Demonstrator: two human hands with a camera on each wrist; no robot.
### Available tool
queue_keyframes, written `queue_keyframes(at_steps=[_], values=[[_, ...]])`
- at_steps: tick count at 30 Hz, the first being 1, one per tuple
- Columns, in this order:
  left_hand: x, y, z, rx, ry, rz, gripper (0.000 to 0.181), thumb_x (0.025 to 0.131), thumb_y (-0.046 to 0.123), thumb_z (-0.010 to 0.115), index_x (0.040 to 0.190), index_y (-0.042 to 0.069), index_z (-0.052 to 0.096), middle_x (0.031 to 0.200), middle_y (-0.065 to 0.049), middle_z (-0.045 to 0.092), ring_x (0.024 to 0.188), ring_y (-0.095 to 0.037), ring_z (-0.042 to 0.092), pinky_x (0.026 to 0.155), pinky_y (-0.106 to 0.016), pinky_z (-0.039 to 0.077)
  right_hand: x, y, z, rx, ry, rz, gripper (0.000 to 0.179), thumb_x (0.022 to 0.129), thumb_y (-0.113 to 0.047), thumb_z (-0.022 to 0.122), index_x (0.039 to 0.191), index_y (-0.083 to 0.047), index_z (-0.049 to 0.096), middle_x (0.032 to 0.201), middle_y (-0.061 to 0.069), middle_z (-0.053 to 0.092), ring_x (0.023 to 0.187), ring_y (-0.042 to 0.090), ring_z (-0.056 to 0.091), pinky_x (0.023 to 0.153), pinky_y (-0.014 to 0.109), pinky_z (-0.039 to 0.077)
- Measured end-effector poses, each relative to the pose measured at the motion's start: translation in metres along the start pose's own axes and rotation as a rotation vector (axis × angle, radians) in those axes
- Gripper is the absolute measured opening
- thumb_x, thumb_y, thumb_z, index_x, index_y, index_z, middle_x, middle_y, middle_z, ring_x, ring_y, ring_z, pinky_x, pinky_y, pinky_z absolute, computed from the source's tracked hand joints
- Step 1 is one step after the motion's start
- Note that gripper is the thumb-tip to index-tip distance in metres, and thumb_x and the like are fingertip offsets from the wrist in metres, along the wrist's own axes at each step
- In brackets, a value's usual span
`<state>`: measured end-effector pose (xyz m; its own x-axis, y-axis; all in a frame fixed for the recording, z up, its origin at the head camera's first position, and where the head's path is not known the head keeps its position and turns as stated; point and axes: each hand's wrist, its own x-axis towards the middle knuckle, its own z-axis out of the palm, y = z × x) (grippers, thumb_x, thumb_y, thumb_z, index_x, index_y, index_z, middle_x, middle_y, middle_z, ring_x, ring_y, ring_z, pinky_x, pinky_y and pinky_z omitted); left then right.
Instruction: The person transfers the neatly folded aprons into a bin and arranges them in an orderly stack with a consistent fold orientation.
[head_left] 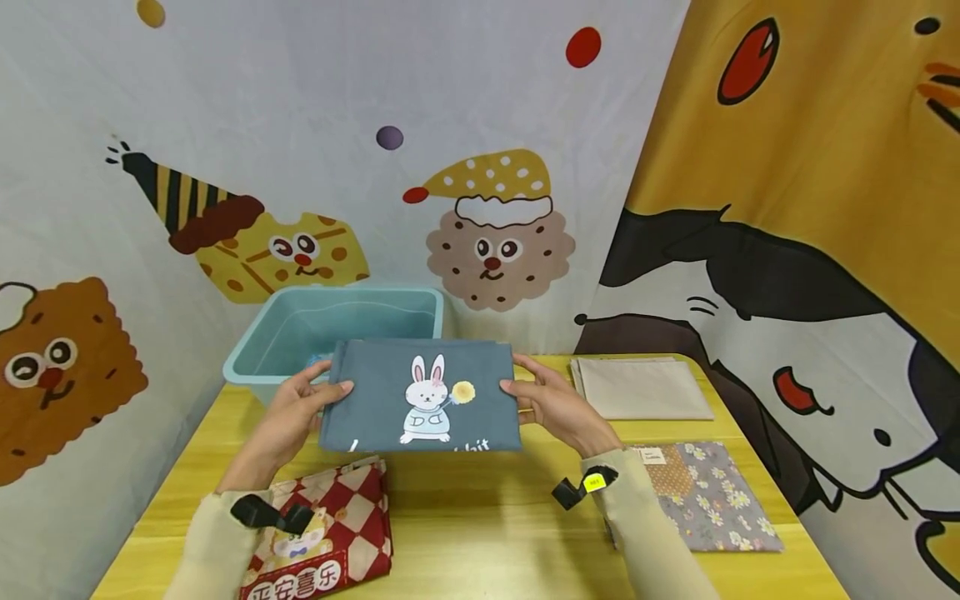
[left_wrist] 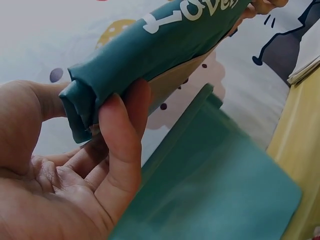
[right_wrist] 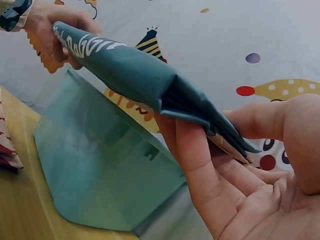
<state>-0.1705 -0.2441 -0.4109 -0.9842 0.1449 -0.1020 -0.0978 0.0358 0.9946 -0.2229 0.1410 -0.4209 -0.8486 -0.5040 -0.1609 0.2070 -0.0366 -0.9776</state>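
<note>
A folded blue-grey cloth (head_left: 390, 392) with a white rabbit print is held up level in front of the bin. My left hand (head_left: 300, 408) pinches its left end, thumb on top and fingers beneath. At the other end my right hand (head_left: 558, 404) grips it the same way. In the left wrist view, my left hand (left_wrist: 75, 170) holds the cloth's folded edge (left_wrist: 150, 55), with white lettering along it. The right wrist view shows layered folds of the cloth (right_wrist: 135, 75) between thumb and fingers of my right hand (right_wrist: 240, 165).
Behind the cloth stands a light-blue plastic bin (head_left: 258, 333), with something blue partly visible inside. A red checked folded cloth (head_left: 367, 525) lies at the front left of the wooden table (head_left: 465, 517). On the right are a folded beige cloth (head_left: 645, 387) and a grey flowered cloth (head_left: 712, 500).
</note>
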Motion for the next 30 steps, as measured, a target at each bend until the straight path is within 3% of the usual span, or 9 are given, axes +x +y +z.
queue_keyframes(at_steps=[3,7,10,11,14,18,24,27,30], values=[[0.002,0.002,-0.007,0.044,0.017,-0.015,0.081,0.105,0.024,0.059,0.165,0.004,0.008,0.12,-0.004,0.073,0.107,-0.018,0.072,0.086,-0.04,0.062,0.008,-0.002,0.004,-0.003,0.006,0.008,0.078,0.101,-0.022,0.066,0.164,-0.017,0.021,0.102,0.004,0.075,0.085,0.017,0.075,0.075,0.035,0.061],[0.006,0.003,-0.014,0.104,0.044,-0.043,0.084,0.105,0.03,0.06,0.166,0.008,0.006,0.156,-0.023,0.044,0.139,-0.034,0.051,0.112,-0.057,0.045,0.018,-0.006,0.01,-0.032,0.019,0.025,0.084,0.101,-0.024,0.066,0.165,-0.015,0.014,0.104,0.002,0.072,0.085,0.015,0.073,0.078,0.034,0.06],[0.011,0.004,-0.021,0.103,0.066,-0.061,0.084,0.104,0.032,0.061,0.166,0.01,0.008,0.109,-0.011,0.066,0.102,-0.021,0.065,0.102,-0.045,0.05,0.027,-0.01,0.013,-0.04,0.019,0.026,0.082,0.101,-0.024,0.065,0.165,-0.016,0.015,0.095,0.0,0.068,0.08,0.013,0.07,0.076,0.033,0.06],[0.013,0.005,-0.023,0.101,0.077,-0.064,0.084,0.104,0.032,0.061,0.166,0.01,0.009,0.088,-0.001,0.063,0.082,-0.015,0.062,0.091,-0.038,0.052,0.03,-0.012,0.014,-0.04,0.014,0.024,0.081,0.102,-0.024,0.065,0.165,-0.016,0.016,0.093,0.0,0.068,0.079,0.013,0.07,0.075,0.034,0.06],[0.017,0.007,-0.03,0.093,0.09,-0.056,0.085,0.104,0.031,0.062,0.166,0.009,0.008,0.067,0.018,0.044,0.06,-0.004,0.045,0.07,-0.026,0.047,0.038,-0.017,0.017,-0.044,0.003,0.014,0.077,0.102,-0.022,0.064,0.164,-0.017,0.019,0.094,0.002,0.072,0.082,0.014,0.072,0.076,0.034,0.06],[0.019,0.012,-0.038,0.079,0.092,-0.04,0.088,0.103,0.032,0.063,0.166,0.007,0.006,0.092,0.021,0.061,0.074,-0.001,0.058,0.072,-0.024,0.054,0.048,-0.024,0.021,-0.056,-0.013,0.0,0.074,0.102,-0.022,0.064,0.162,-0.017,0.023,0.116,0.011,0.073,0.091,0.019,0.075,0.079,0.035,0.061],[0.024,0.016,-0.049,0.075,0.108,-0.077,0.091,0.102,0.035,0.065,0.166,0.01,0.006,0.093,0.02,0.057,0.065,-0.003,0.047,0.071,-0.023,0.051,0.061,-0.032,0.025,-0.073,-0.023,0.015,0.076,0.101,-0.023,0.066,0.163,-0.019,0.023,0.13,0.017,0.067,0.093,0.02,0.074,0.08,0.036,0.062],[0.028,0.017,-0.056,0.061,0.105,-0.091,0.093,0.101,0.036,0.066,0.166,0.011,0.004,0.115,0.019,0.057,0.066,-0.001,0.052,0.074,-0.022,0.053,0.068,-0.035,0.027,-0.084,-0.03,0.019,0.075,0.101,-0.022,0.066,0.163,-0.019,0.023,0.133,0.017,0.066,0.096,0.021,0.074,0.08,0.037,0.063],[0.033,0.017,-0.062,0.076,0.101,-0.104,0.093,0.102,0.038,0.064,0.166,0.012,0.003,0.144,0.002,0.048,0.075,0.0,0.055,0.077,-0.021,0.053,0.074,-0.038,0.029,-0.101,-0.03,0.016,0.074,0.101,-0.021,0.066,0.163,-0.02,0.025,0.135,0.017,0.065,0.101,0.024,0.074,0.081,0.039,0.063]])
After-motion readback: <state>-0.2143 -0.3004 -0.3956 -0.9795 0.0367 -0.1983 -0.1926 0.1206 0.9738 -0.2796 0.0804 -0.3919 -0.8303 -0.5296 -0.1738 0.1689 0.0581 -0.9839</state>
